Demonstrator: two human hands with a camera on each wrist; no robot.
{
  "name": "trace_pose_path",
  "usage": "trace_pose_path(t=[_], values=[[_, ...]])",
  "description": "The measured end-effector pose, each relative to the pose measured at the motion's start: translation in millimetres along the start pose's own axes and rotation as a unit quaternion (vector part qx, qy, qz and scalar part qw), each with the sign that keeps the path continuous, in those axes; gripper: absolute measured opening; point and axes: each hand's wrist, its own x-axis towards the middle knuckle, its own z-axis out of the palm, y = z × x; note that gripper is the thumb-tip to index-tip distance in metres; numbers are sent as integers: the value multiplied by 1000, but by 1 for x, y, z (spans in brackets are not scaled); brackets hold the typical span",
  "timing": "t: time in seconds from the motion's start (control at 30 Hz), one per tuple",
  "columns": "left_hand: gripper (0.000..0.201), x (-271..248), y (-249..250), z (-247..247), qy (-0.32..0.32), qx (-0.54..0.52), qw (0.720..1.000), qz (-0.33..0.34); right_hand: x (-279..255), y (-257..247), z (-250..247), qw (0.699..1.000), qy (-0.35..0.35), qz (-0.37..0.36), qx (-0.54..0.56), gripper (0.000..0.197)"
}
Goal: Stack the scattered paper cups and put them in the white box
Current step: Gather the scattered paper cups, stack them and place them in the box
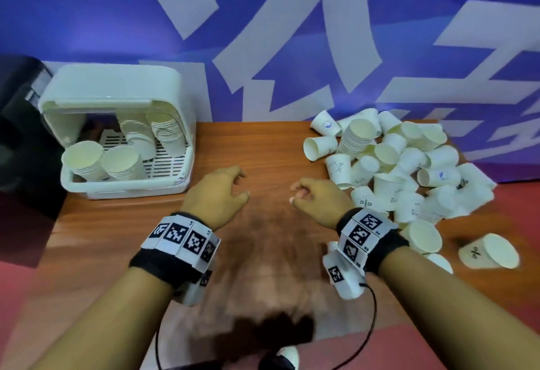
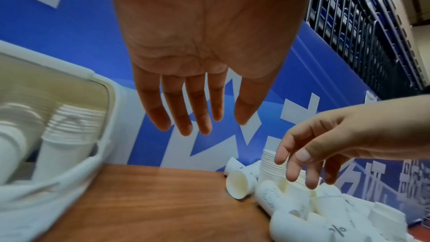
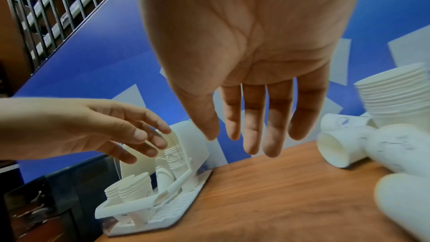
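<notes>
A heap of scattered white paper cups [image 1: 409,171] lies on the right half of the wooden table [image 1: 248,141]; an upright stack of cups [image 1: 356,135] stands at its far left edge. The white box [image 1: 122,185] sits at the far left with its lid raised and several cup stacks [image 1: 84,159] inside. My left hand [image 1: 230,191] hovers over the table between box and heap, fingers relaxed, holding nothing. My right hand [image 1: 304,191] hangs beside the heap, fingers loosely bent and empty. The wrist views show both palms bare: left hand [image 2: 197,113], right hand [image 3: 251,132].
A blue wall with white shapes rises right behind the table. A black object [image 1: 20,141] stands left of the box. Lone cups [image 1: 491,249] lie near the table's right front edge. Bare wood stretches between the box and the heap.
</notes>
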Motion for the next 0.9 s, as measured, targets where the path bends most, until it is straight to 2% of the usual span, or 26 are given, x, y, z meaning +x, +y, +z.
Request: trace_pose_path(t=[0.2,0.43,0.57,0.63,0.77,0.9], values=[[31,-5,52,51,-59,4,998,-29,-22,65,-22,999,-3,31,20,20],[31,11,72,72,-96,5,995,-22,-37,101,-38,996,-3,84,-7,21],[32,17,84,99,-143,21,989,-19,-43,121,-46,997,-13,73,-29,21],[32,18,93,108,-165,35,985,-20,-45,133,-48,996,-39,70,-46,25],[36,21,110,126,-180,34,983,-29,-40,153,-50,984,-132,61,-101,52],[48,26,130,158,-193,7,978,-85,-30,182,-39,964,-195,16,-180,64]])
